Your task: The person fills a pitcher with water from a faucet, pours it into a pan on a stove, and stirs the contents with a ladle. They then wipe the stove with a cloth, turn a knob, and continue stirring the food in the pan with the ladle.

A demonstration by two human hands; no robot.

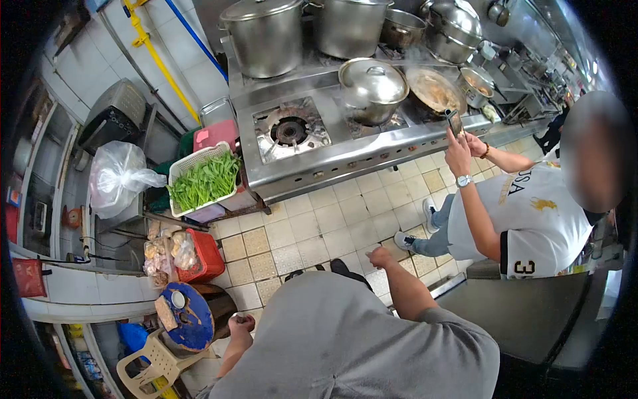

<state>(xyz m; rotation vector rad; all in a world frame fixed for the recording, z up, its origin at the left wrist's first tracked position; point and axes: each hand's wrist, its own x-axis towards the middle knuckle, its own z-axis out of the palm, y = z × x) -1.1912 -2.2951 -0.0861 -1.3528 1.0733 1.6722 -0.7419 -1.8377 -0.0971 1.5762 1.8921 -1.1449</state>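
Note:
My left hand (240, 326) hangs low beside my grey shirt, near the round blue-topped stool. Its fingers are curled round a small dark thing with a shiny spot, too small to name. My right hand (381, 257) is held out over the tiled floor on the other side, away from the stove. Its fingers are curled in, the index finger or thumb poking out a little, and I see nothing in it. The blue-topped stool (207, 324) carries a small white lid or cup (178, 300) and a tan block (165, 312).
A steel stove (319, 156) holds several pots, a lidded pot (373, 83) and a steaming wok (435, 90). Another person (518, 213) at right holds a phone (455, 123). Leafy greens (209, 178), a red crate (211, 256) and a beige plastic chair (156, 362) are at left.

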